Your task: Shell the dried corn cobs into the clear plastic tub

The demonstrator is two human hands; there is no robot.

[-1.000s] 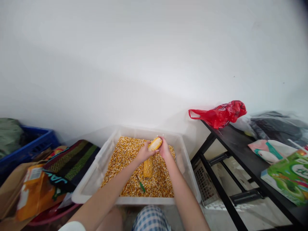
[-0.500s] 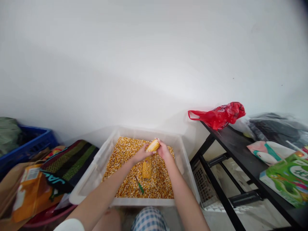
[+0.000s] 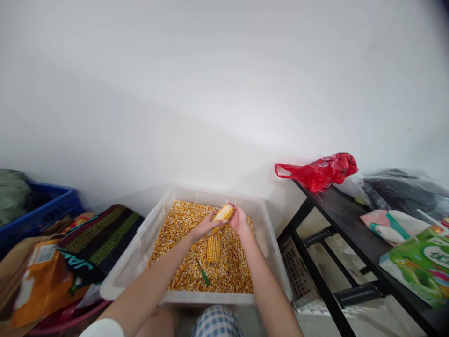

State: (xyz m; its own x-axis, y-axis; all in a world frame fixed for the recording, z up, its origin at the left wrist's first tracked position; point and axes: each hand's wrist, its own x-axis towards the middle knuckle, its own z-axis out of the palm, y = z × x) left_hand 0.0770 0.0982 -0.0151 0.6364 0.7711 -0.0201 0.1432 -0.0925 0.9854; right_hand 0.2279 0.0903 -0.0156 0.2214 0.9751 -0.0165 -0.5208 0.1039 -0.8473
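An ear of corn (image 3: 224, 213), with a pale bared strip along its upper side, is held between both hands above a white plastic bin (image 3: 142, 255). My left hand (image 3: 206, 224) grips its lower left end. Around the upper right end close the fingers of my right hand (image 3: 239, 219). Loose yellow corn kernels (image 3: 185, 234) fill the bottom of the bin. Just below my hands a second ear of corn (image 3: 213, 249) lies on the kernels. A thin tool with a green handle (image 3: 204, 277) rests on them nearer to me.
To the right stands a black table (image 3: 354, 217) bearing a red plastic bag (image 3: 324, 172) and a green carton (image 3: 421, 264). A blue crate (image 3: 58, 206), a mesh bag (image 3: 105, 234) and an orange package (image 3: 47, 278) lie at left. Behind the bin rises a white wall (image 3: 210, 93).
The pale strip on the held ear looks slightly wider. Both hands stay almost in place around it, and the view has shifted slightly.
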